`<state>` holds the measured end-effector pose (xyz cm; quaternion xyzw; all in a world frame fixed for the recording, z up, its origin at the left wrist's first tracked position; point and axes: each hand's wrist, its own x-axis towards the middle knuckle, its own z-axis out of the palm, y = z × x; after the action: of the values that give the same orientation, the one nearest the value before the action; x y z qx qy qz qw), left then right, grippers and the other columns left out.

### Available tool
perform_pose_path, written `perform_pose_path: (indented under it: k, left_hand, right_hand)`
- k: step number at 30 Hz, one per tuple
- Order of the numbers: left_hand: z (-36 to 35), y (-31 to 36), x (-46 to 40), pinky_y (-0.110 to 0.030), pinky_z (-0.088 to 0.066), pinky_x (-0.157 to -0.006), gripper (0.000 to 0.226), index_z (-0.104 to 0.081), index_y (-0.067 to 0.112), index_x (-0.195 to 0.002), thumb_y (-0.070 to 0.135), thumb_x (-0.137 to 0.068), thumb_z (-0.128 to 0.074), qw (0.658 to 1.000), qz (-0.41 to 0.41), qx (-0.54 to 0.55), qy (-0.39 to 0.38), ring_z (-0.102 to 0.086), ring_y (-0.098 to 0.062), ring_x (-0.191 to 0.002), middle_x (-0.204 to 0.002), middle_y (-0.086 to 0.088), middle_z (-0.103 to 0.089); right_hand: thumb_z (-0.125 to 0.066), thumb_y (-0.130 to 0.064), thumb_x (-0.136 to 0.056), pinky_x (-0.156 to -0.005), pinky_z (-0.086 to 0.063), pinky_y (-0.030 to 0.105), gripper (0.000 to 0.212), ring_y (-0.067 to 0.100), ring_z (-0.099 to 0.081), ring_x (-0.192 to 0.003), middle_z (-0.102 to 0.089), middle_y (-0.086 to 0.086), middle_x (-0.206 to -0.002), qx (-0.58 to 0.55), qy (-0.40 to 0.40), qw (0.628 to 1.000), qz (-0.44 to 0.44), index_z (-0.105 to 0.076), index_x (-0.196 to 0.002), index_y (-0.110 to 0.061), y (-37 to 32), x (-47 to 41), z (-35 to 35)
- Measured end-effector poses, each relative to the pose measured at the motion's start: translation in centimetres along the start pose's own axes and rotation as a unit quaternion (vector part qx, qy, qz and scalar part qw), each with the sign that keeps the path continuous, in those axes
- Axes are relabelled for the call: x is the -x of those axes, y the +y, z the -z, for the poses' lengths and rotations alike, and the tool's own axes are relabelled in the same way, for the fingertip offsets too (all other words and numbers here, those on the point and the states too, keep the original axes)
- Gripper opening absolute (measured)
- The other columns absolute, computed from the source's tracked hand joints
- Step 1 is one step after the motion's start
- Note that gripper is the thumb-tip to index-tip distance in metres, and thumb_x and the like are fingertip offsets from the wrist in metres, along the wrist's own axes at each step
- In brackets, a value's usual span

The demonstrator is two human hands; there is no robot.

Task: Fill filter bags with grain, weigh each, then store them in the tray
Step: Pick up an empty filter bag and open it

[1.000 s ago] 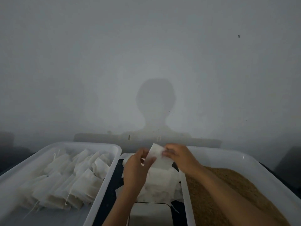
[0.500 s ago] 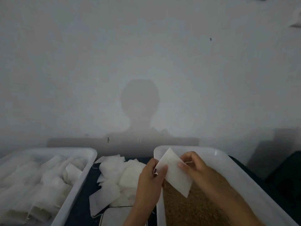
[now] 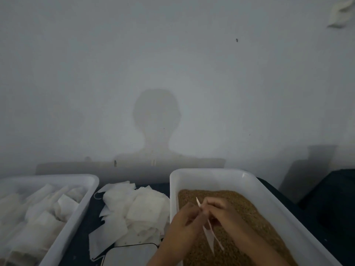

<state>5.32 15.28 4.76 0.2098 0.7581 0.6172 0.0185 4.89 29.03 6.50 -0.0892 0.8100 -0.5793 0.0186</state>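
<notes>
White plastic formed the largest items: a tub [image 3: 269, 191] of brown grain [image 3: 240, 200] at right and a tray [image 3: 84, 196] of filled bags [image 3: 48, 208] at left. Between them, on the dark table [image 3: 82, 244], lay a loose heap of empty filter bags [image 3: 134, 210], with the scale's [image 3: 130, 254] pale platform just in front of it. Over the grain, the left hand [image 3: 182, 227] and right hand [image 3: 222, 212] each pinched one filter bag [image 3: 209, 235], held edge-on between their curled fingers.
</notes>
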Motion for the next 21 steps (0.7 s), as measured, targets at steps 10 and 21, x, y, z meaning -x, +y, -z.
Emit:
perform_pose_path:
  k: [10, 21]
  left_hand:
    - [1.10, -0.03, -0.67, -0.045, -0.046, -0.080, 0.018, -0.063, 0.014, -0.058, 0.025, -0.072, -0.064, 0.985, 0.020, 0.171, 0.010, -0.051, -0.025, -0.072, -0.068, -0.014, -0.056]
    - [0.87, -0.20, -0.50, -0.015, -0.038, -0.059, 0.021, -0.061, 0.013, -0.064, 0.012, -0.083, -0.067, 0.995, -0.021, 0.097, 0.028, -0.048, -0.002, -0.054, -0.054, 0.009, -0.056]
  right_hand:
    - [-0.048, -0.003, -0.092, -0.055, -0.044, 0.019, 0.032, 0.007, -0.051, -0.054, -0.054, -0.003, -0.057, -0.119, -0.039, 0.992, 0.021, -0.057, -0.062, -0.013, -0.78, 0.31, 0.07]
    - [-0.053, -0.007, -0.087, -0.053, -0.042, 0.017, 0.027, 0.009, -0.047, -0.055, -0.052, -0.001, -0.059, -0.137, -0.036, 0.990, 0.026, -0.057, -0.062, -0.015, -1.09, 0.65, 0.41]
